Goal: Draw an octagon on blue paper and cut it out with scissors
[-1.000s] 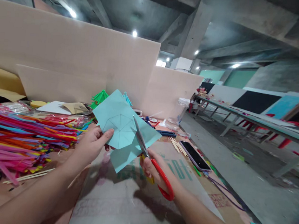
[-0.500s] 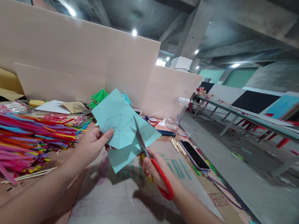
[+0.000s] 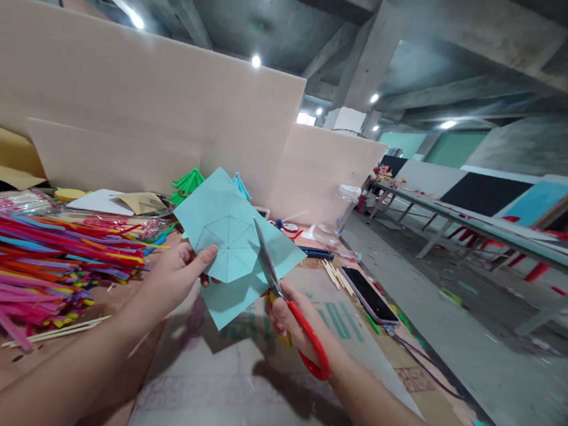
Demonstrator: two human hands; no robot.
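Note:
A sheet of light blue paper (image 3: 219,200), with an octagon and its spokes drawn on it, is held up above the table. My left hand (image 3: 186,264) pinches its lower left edge, thumb on top. Cuts run along the lower and right sides of the octagon, and the paper's cut strip hangs below and to the right. My right hand (image 3: 287,310) grips scissors (image 3: 271,269) with red and yellow handles. The blades lie at the octagon's right side, pointing up and away. Some fingers of both hands are hidden.
Colourful pipe cleaners (image 3: 38,263) are heaped at left. A phone (image 3: 369,295), wooden sticks (image 3: 335,275) and a clear jar (image 3: 339,208) lie or stand at right. Small green (image 3: 186,185) and blue (image 3: 241,185) umbrella shapes stand behind the paper, before an upright board (image 3: 139,98).
Almost nothing differs. Both hands, the paper and the scissors keep nearly the same place, with only a very slight shift at the blades.

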